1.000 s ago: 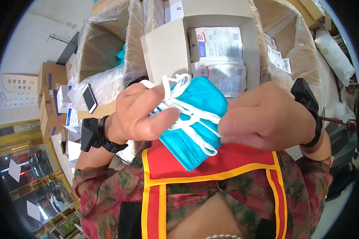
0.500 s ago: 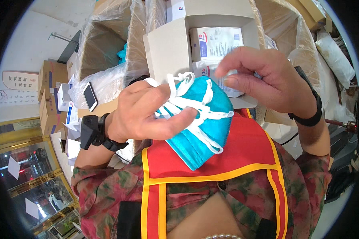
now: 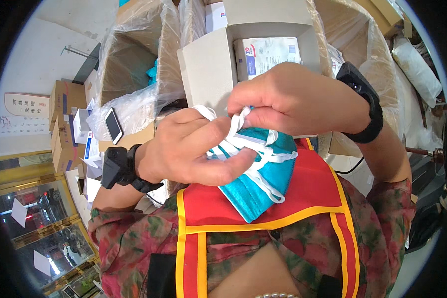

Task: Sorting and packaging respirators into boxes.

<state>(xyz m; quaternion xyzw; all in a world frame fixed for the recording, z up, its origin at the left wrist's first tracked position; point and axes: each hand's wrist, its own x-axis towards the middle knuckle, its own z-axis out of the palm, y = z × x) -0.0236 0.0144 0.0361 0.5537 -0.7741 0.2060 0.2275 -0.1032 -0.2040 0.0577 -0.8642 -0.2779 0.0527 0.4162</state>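
Note:
A stack of teal face masks with white elastic straps is held against a red apron with yellow trim. My left hand grips the stack, thumb across the straps. My right hand sits just above and pinches a white strap loop between its fingertips. Both wrists carry black bands.
An open grey cardboard box with white packets lies right behind the hands. A plastic-lined carton is to its left, with a phone on the lining. Small boxes are stacked at far left.
My right hand has gone from resting on the masks to lifting above them, then came down to pinch the straps at the stack's top. My left hand kept its hold.

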